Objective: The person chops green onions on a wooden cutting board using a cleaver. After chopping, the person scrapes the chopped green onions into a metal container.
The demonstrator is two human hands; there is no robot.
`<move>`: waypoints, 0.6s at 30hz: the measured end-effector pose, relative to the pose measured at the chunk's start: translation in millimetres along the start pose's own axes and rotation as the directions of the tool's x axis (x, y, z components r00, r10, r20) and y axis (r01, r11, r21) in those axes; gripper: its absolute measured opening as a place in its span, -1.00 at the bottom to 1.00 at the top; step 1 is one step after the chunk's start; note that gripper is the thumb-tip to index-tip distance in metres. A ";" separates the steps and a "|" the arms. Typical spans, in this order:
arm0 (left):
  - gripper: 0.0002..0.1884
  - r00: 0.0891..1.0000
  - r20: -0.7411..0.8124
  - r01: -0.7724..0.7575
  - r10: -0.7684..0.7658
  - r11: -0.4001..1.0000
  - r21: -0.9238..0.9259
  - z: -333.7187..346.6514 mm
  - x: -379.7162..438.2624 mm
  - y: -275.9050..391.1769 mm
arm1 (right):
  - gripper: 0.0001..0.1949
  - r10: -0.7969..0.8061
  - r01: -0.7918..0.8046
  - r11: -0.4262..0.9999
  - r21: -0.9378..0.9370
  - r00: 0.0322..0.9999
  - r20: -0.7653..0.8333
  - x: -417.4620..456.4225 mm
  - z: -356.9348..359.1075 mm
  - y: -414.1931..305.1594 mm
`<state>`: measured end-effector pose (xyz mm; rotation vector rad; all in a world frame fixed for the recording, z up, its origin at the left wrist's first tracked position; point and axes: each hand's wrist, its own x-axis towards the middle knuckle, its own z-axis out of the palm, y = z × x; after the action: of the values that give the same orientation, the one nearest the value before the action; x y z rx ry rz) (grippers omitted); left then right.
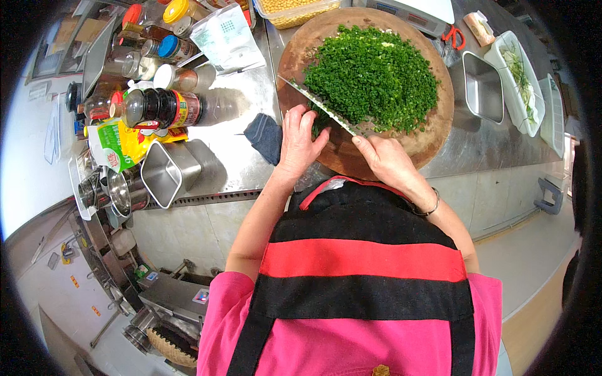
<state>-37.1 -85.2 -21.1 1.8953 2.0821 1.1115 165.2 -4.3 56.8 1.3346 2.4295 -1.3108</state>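
A large heap of finely chopped green herbs or scallions (371,80) covers much of a round wooden chopping block (442,136). My right hand (388,157) grips a kitchen knife (324,109), its handle mostly hidden in the fist. The blade slants up and left along the heap's near-left edge, with green bits stuck to it. Just left of the blade, my left hand (301,136) is over the block's rim with fingers bent and thumb apart. A little dark greenery (320,123) shows between thumb and fingers; whether they grip it is unclear.
Left of my left hand lies a dark folded cloth (264,138). Bottles, jars and seasoning bags (113,141) crowd the steel counter's left side, near a steel container (162,176). On the right are another steel container (482,89), red-handled scissors (454,38) and a white basket (517,84).
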 end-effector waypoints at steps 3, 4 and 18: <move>-0.63 1.000 -0.008 -0.008 0.008 0.999 0.046 7.1 -1.9 -5.3 | -0.35 -0.024 0.024 1.000 0.003 1.000 -0.005 -1.1 2.4 -6.2; -0.66 1.000 -0.003 -0.003 0.003 0.998 0.055 9.1 -3.2 -7.7 | -0.36 -0.020 0.020 1.000 0.007 1.000 -0.005 -1.2 1.7 -7.1; -0.58 0.999 -0.041 -0.004 0.001 0.997 -0.074 15.6 -9.6 -18.6 | -0.50 -0.087 0.078 0.980 -0.186 0.995 -0.044 -25.2 0.0 -29.5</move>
<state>-41.8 -86.1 -46.8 1.8568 2.0297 1.2209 159.5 -28.4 86.6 1.2489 2.5931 -1.0481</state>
